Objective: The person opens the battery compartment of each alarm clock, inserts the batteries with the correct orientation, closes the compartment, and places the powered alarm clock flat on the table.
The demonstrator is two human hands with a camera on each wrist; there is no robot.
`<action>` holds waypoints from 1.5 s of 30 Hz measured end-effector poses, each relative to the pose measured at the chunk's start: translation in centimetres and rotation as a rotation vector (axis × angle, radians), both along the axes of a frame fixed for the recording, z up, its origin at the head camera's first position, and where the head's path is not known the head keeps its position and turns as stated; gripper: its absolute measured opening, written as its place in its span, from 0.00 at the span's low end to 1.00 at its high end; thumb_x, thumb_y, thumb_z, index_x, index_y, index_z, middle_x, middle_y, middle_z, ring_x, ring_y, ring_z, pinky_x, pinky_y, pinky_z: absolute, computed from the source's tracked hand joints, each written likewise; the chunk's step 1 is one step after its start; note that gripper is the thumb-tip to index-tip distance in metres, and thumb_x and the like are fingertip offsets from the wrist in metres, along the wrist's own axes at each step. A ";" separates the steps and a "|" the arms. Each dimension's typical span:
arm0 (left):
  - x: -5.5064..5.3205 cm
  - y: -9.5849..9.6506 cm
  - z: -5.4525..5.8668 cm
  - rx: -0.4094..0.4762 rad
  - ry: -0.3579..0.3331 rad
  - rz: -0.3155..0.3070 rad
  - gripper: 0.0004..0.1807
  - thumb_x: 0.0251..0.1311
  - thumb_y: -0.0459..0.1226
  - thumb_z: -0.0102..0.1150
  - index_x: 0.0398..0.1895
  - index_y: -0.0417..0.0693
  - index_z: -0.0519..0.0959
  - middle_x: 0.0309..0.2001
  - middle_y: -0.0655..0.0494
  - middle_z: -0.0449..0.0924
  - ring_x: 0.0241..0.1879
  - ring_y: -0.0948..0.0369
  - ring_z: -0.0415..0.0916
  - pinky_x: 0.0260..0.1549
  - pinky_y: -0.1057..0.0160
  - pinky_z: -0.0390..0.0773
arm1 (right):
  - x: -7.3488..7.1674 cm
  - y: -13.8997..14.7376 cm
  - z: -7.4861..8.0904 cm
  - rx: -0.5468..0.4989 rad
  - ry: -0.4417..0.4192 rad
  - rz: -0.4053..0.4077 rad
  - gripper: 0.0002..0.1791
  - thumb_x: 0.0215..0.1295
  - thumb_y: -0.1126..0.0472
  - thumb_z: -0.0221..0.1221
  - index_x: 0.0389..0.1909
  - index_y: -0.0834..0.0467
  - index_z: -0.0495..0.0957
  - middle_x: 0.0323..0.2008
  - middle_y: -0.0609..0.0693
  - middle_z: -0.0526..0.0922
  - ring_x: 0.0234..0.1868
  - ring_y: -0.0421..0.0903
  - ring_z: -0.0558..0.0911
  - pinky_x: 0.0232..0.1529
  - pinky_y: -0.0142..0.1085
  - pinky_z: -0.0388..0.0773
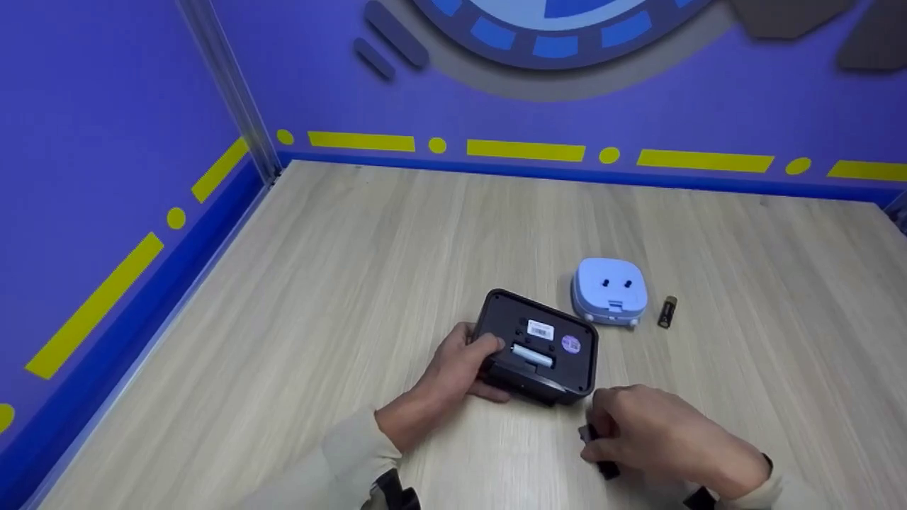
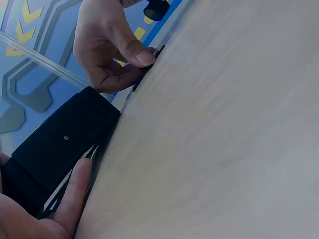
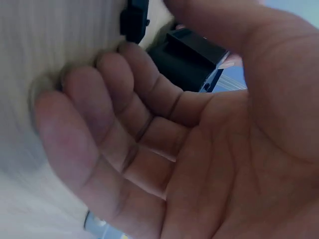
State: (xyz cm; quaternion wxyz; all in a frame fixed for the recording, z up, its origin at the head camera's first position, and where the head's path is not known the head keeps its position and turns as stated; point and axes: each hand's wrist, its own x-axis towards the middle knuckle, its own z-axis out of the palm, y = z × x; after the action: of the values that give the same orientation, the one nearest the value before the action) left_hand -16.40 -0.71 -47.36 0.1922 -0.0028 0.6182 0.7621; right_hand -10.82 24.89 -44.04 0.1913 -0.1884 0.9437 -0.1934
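A black box-shaped device (image 1: 503, 316) lies tilted with its back up, a white label and a round purple sticker on it. In its open slot sits a pale battery (image 1: 531, 355). My left hand (image 1: 443, 365) grips the device's left side, thumb on the back; one finger stretches along its edge in the left wrist view. To the right, my right hand (image 1: 669, 432) pinches a small flat black cover (image 1: 608, 469) close over the table. The right wrist view shows the cover (image 3: 133, 22) beyond curled fingers (image 3: 65, 134), with the device (image 3: 184, 59) behind.
Behind the device stands a light blue rounded box (image 1: 609, 287) with two dark pegs and a small latch. A loose black battery (image 1: 667, 312) lies right of it on the wooden table (image 1: 354, 283). Blue printed walls (image 1: 354, 106) border the table at the back and left.
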 end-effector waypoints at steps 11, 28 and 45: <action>0.1 -0.1 0.2 -0.030 0.013 -0.012 0.21 0.66 0.40 0.56 0.56 0.36 0.68 0.44 0.39 0.84 0.37 0.47 0.89 0.30 0.52 0.87 | 0.0 0.3 0.3 -0.081 -0.021 0.094 0.12 0.64 0.57 0.74 0.28 0.45 0.78 0.24 0.36 0.73 0.23 0.33 0.71 0.25 0.35 0.69; 0.1 -0.2 0.2 -0.021 0.016 -0.006 0.22 0.67 0.41 0.56 0.57 0.35 0.68 0.44 0.38 0.83 0.33 0.46 0.88 0.28 0.52 0.87 | -0.2 0.6 0.9 -0.036 -0.069 0.073 0.12 0.64 0.60 0.73 0.31 0.46 0.77 0.25 0.38 0.74 0.25 0.36 0.72 0.26 0.35 0.69; 0.0 -0.9 1.6 -0.557 0.189 -0.076 0.23 0.63 0.48 0.63 0.53 0.41 0.82 0.34 0.51 0.83 0.19 0.60 0.78 0.17 0.62 0.80 | -1.3 0.9 2.3 -0.481 0.337 -0.001 0.12 0.61 0.67 0.75 0.39 0.52 0.83 0.37 0.42 0.86 0.36 0.39 0.85 0.33 0.34 0.84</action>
State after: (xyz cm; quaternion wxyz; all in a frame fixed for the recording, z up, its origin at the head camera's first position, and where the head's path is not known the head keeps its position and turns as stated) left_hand -16.39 -1.60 -45.78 0.1540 0.0385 0.8184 0.5523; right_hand -12.08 25.80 -41.76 -0.0184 -0.2572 0.8894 -0.3774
